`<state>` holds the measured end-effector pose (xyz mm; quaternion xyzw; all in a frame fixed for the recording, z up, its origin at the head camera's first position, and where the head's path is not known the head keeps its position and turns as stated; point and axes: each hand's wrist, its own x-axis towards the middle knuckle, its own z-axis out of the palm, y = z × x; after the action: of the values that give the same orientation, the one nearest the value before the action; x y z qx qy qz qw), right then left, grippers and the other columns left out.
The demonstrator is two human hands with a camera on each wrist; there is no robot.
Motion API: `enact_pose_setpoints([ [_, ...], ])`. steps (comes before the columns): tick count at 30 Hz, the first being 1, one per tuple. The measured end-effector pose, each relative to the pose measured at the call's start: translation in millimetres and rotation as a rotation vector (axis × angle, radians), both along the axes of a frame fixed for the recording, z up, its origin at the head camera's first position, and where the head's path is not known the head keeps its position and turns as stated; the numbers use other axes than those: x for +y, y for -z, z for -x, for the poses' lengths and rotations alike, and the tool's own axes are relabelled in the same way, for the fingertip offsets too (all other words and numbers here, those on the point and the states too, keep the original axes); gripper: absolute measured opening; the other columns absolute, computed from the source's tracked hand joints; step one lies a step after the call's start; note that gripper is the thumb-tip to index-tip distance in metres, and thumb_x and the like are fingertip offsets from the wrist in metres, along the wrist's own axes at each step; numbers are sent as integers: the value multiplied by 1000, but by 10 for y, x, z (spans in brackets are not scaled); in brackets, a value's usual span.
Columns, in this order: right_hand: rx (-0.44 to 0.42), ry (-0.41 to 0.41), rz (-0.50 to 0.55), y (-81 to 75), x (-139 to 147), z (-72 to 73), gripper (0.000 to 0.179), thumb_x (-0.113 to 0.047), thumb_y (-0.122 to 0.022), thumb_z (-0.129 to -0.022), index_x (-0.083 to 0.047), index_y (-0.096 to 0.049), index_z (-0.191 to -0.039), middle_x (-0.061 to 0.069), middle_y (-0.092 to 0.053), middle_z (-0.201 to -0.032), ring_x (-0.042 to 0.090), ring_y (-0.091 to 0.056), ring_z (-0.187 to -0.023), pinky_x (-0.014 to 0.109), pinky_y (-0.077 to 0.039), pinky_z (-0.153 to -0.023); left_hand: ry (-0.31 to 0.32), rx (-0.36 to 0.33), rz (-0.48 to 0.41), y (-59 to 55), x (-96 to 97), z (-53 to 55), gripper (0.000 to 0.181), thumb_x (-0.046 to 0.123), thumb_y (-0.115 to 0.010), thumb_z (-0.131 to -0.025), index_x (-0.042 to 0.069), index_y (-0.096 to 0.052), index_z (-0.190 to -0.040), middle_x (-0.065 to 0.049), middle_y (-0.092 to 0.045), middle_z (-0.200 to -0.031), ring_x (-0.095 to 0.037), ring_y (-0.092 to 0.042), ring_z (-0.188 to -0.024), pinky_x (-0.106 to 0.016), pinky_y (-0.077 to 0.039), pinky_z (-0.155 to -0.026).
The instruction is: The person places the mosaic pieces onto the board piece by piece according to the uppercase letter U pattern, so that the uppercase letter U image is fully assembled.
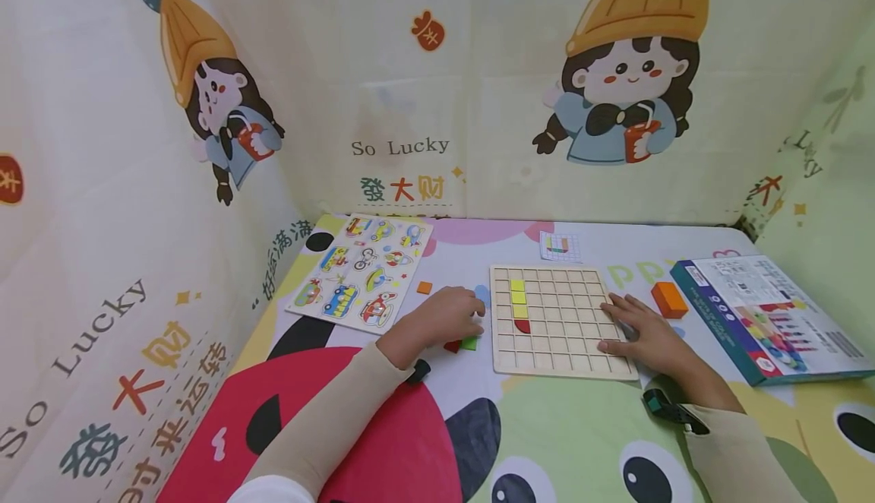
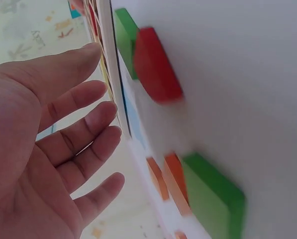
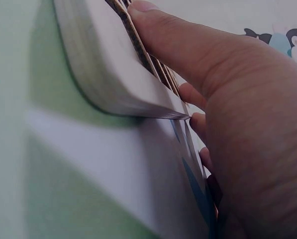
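A wooden grid board [image 1: 567, 355] lies on the table, with a column of yellow squares [image 1: 518, 298] and a red rounded piece [image 1: 522, 326] below them. Just left of it, my left hand [image 1: 447, 314] hovers with fingers loosely bent and nothing between them in the left wrist view. Beside that hand are a red block [image 2: 155, 67], a green block [image 2: 126, 40], a larger green block [image 2: 208, 196] and orange blocks [image 2: 176, 183]. My right hand [image 1: 642, 332] rests on the board's right edge, its thumb [image 3: 163, 40] on the rim.
A picture board [image 1: 352, 264] with vehicle drawings lies to the left. Behind the grid board is a small pattern card [image 1: 570, 248]. A flat box [image 1: 772, 321] and an orange block [image 1: 668, 300] stand to the right. Printed cloth walls [image 1: 499, 108] enclose the table.
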<state>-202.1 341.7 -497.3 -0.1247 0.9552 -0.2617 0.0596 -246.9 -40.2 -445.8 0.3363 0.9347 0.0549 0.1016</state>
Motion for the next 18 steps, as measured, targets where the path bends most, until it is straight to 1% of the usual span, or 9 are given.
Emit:
enact_pose_setpoints([
  [2,-2,2,-1,-4,0,-3,93,-58,-72,-78,-6,-39,-148,19,-22,-157,44,-7,-143,74,-11,-100,-11,-9,-7,-3,-60,-5,32,37,-71,-88,21,-72,-115,9,-61,-100,-7,-52,-84,-25,-46,-76],
  [6,-10,10,5,-14,-5,-4,93,-58,-72,-78,-6,-39,-149,19,-21,-157,44,-6,-143,74,-10,-100,-5,-8,-18,16,-192,-17,30,35,-71,-88,20,-72,-113,8,-61,-97,-8,-52,-83,-24,-46,-73],
  [10,-16,23,4,-4,-7,2,94,-59,-72,-78,-7,-38,-149,18,-20,-158,43,-5,-144,75,-10,-100,18,21,-31,56,-344,-30,27,34,-71,-87,19,-73,-110,8,-60,-93,-7,-51,-81,-24,-45,-73],
  [13,-23,31,4,12,-3,5,96,-60,-71,-77,-8,-37,-150,18,-20,-158,43,-4,-144,75,-9,-100,33,40,-45,78,-463,-52,26,34,-73,-87,18,-73,-107,9,-58,-85,-8,-51,-76,-25,-45,-70],
  [16,-29,35,8,20,1,5,97,-60,-72,-77,-7,-36,-150,18,-19,-158,43,-4,-144,75,-9,-99,27,44,-47,90,-571,-84,24,35,-73,-87,19,-72,-104,10,-54,-81,-8,-50,-74,-25,-44,-70],
  [18,-29,35,11,22,0,6,97,-60,-72,-77,-7,-36,-150,18,-19,-158,43,-3,-144,75,-9,-99,17,41,-44,89,-630,-107,22,34,-73,-86,19,-71,-102,10,-54,-82,-7,-50,-77,-25,-45,-72],
])
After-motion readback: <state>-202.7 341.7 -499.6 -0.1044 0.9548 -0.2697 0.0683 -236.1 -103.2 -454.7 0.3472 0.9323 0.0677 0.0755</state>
